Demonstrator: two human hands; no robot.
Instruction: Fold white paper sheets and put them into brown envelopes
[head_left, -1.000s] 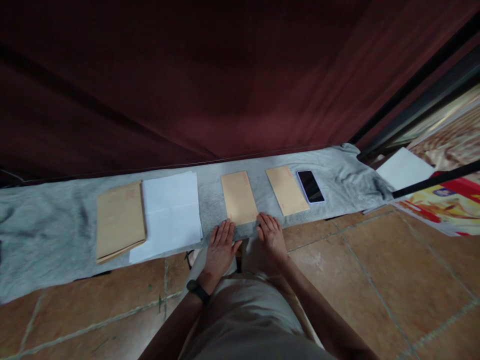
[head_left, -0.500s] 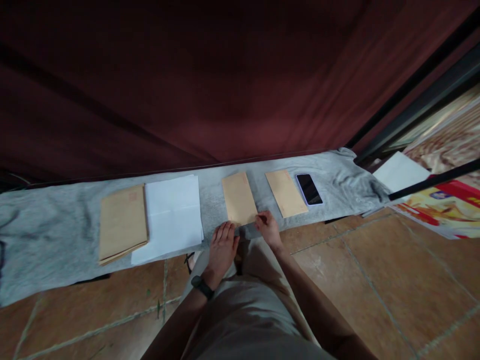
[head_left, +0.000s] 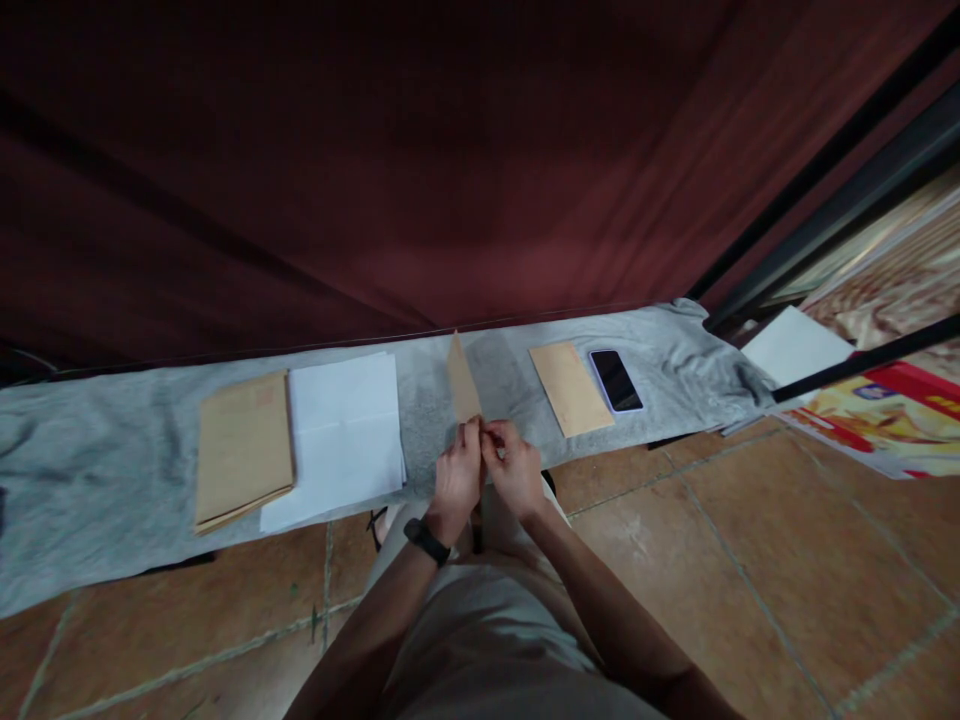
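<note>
Between my two hands a brown paper envelope [head_left: 463,383] is tilted up on its edge, its far end pointing at the dark red cloth. My left hand [head_left: 458,476] is closed on the envelope's near end from the left. From the right, my right hand [head_left: 513,466] pinches the same end, its fingers touching the left ones. The fingers hide that near end. To the right another brown envelope [head_left: 571,389] lies flat beside a phone [head_left: 616,381] with a dark screen. White paper sheets [head_left: 346,430] lie left of my hands, partly under a stack of brown envelopes [head_left: 245,450].
A grey cloth [head_left: 112,455] covers the long narrow surface under these things. Behind it hangs a dark red cloth [head_left: 465,200]. Dark metal bars [head_left: 832,225] and a red and yellow box [head_left: 892,410] stand at the right. Below is a tiled floor [head_left: 712,580].
The envelope at the middle has gone from lying flat to standing tilted on edge. Both hands have come together at its near end, the right moving left.
</note>
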